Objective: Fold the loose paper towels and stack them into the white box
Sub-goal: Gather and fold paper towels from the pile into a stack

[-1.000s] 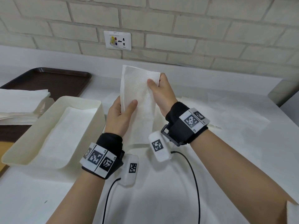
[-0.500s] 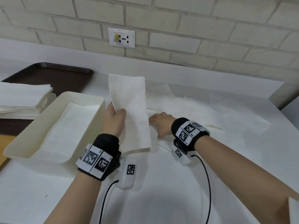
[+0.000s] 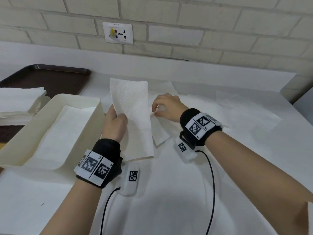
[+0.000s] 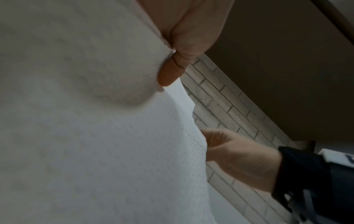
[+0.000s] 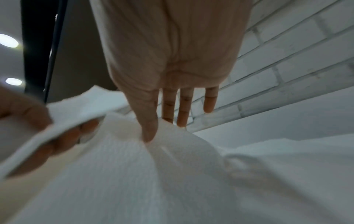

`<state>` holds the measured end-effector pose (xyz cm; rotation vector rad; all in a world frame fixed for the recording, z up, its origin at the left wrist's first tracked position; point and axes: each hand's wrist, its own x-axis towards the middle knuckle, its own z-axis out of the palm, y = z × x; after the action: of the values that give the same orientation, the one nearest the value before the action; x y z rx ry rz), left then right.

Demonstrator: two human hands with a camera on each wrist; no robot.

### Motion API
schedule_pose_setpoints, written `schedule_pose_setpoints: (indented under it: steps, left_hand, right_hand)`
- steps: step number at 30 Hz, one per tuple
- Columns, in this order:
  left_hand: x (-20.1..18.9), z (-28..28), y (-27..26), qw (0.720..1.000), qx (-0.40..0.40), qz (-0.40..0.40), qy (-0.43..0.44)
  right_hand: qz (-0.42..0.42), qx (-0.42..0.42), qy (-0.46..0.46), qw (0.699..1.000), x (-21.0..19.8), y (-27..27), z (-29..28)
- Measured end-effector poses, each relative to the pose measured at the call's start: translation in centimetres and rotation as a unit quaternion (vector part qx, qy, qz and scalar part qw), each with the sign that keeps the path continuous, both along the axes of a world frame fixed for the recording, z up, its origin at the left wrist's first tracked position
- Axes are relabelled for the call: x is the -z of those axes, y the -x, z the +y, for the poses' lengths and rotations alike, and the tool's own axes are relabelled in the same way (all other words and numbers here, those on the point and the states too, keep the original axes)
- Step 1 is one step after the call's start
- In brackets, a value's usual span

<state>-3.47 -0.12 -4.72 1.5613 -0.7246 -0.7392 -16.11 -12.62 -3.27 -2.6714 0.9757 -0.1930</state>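
A person at a white bench (image 3: 186,192) holds a folded paper towel (image 3: 132,116) upright in the left hand (image 3: 115,124), thumb in front and fingers (image 5: 63,136) curled behind, pinching the sheet along its left edge. The towel stands above the bench just to the right of the white box (image 3: 94,126), its lower end hanging near the surface. Seen from the left wrist, the towel (image 4: 95,136) fills most of the frame, with a fingertip showing at its edge.

The right hand (image 3: 166,106) reaches down onto the loose paper towels (image 3: 228,112) spread across the bench, just right of the held sheet. Its thumb and forefinger pinch a raised fold of a loose sheet (image 5: 162,159), while the other fingers (image 5: 184,109) stretch out straight and slightly spread.

The white box sits at the left, with a folded sheet (image 3: 67,133) lying flat on its floor. Beyond it, a dark brown tray (image 3: 50,77) carries a stack of white paper (image 3: 18,102). Both wrists wear black bands with printed markers (image 3: 94,168), and thin black cables (image 3: 211,184) trail towards the viewer. A wall socket (image 3: 117,33) is set in the pale brick wall (image 3: 220,22) behind.
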Motion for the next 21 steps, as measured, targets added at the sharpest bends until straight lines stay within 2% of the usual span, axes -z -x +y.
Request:
schedule_pose_setpoints:
  steps: [4,10,15,19,21]
  left_hand:
    - [0.6,-0.4,0.0,1.000,-0.004,-0.008,0.007]
    - [0.7,-0.4,0.8,0.997,0.016,-0.043,0.067]
    - [1.1,-0.9,1.2,0.991,0.038,-0.081,0.098]
    - [0.8,-1.0,1.8,0.989,0.037,-0.128,0.067]
    - [0.6,-0.9,2.0,0.991,0.040,-0.120,0.052]
  right_hand:
    - [-0.222,0.041,-0.073,0.971,-1.5,1.8,-0.9]
    - [-0.399,0.102,-0.075,0.908,-3.2,3.2,-1.7]
    - [-0.486,0.157,-0.072,0.857,-4.0,3.9,-1.9]
    - [-0.505,0.211,-0.081,0.833,-4.3,4.7,-1.7]
    - [-0.518,0.236,-0.084,0.818,-4.4,5.1,-1.8]
